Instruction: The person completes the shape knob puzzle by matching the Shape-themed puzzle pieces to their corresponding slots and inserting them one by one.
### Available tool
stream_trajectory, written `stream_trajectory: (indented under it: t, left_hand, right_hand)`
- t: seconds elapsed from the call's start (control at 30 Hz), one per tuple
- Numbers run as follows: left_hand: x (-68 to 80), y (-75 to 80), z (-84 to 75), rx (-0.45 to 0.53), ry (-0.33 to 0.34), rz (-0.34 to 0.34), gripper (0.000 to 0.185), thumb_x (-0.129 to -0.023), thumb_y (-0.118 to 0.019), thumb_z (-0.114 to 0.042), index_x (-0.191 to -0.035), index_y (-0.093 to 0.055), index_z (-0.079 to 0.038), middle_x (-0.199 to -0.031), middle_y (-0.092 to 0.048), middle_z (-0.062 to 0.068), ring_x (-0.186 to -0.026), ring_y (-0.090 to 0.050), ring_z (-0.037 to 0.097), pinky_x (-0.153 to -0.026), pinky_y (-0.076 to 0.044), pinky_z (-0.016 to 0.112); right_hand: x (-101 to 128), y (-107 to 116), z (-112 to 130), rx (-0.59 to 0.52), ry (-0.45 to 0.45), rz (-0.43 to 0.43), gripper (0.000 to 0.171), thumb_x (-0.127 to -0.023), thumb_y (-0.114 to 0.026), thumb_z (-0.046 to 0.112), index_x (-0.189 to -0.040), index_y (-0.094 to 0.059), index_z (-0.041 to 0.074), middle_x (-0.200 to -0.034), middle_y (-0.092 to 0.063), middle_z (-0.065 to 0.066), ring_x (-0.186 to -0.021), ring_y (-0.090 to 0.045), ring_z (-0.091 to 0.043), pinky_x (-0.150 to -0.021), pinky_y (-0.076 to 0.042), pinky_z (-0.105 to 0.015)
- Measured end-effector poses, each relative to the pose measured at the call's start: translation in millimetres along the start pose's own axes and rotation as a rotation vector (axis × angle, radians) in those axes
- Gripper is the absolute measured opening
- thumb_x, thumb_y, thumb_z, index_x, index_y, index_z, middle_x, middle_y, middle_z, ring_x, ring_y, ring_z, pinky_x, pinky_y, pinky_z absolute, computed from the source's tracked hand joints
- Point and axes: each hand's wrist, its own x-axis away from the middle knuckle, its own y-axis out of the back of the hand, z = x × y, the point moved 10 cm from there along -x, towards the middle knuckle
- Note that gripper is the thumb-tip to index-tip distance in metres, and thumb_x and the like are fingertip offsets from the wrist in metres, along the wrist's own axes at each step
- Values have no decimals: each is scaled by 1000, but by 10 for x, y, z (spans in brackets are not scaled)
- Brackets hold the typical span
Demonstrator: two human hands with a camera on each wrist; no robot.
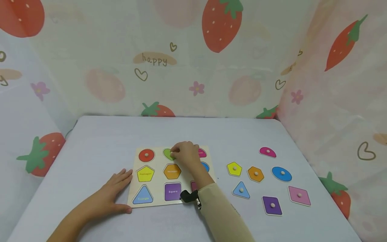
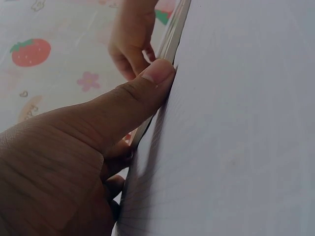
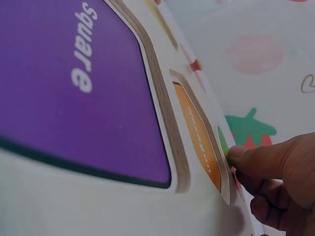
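A cream shape puzzle board (image 1: 158, 188) lies on the white table. My right hand (image 1: 187, 156) pinches the green heart piece (image 1: 167, 153) at the board's top middle, and hides part of it. In the right wrist view, thumb and fingers close on the heart (image 3: 223, 141) beyond the orange hexagon slot (image 3: 199, 137). A red circle piece (image 1: 143, 156) with a knob sits in the top left slot. My left hand (image 1: 109, 196) rests at the board's left edge, its fingers and thumb (image 2: 133, 96) fairly straight against it. My right hand and forearm cover part of the right column.
Loose knobbed pieces lie right of the board: yellow pentagon (image 1: 233, 165), orange hexagon (image 1: 252, 172), magenta semicircle (image 1: 265, 149), blue oval (image 1: 277, 170), blue triangle (image 1: 241, 194), purple square (image 1: 269, 210) and pink rectangle (image 1: 293, 193). Strawberry-print curtains (image 1: 112, 47) stand around the table.
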Motion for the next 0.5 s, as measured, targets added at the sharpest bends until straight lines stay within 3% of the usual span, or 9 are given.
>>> stream_trajectory:
  t: [0.27,0.5]
  left_hand:
    - [3,22,0,0,-6,1,122,-64,-87,-65,-157,-38,-4,-169,-28,10,-157,-13,41,-129,-4,51]
    - [4,8,3,22,-17,-2,123,-64,-85,-67,-157,-38,-3,-169,-28,10,-157,-12,41,-130,3,36]
  right_hand:
    - [-3,-4,24,15,10,-2,14,-93,-77,34,-100,-82,24,-81,-72,14,-93,-61,-14,-96,-37,-44]
    - [19,34,4,-27,25,31,17,-93,-76,33,-106,-80,23,-88,-73,13,-94,-60,-14,-98,-38,-44]
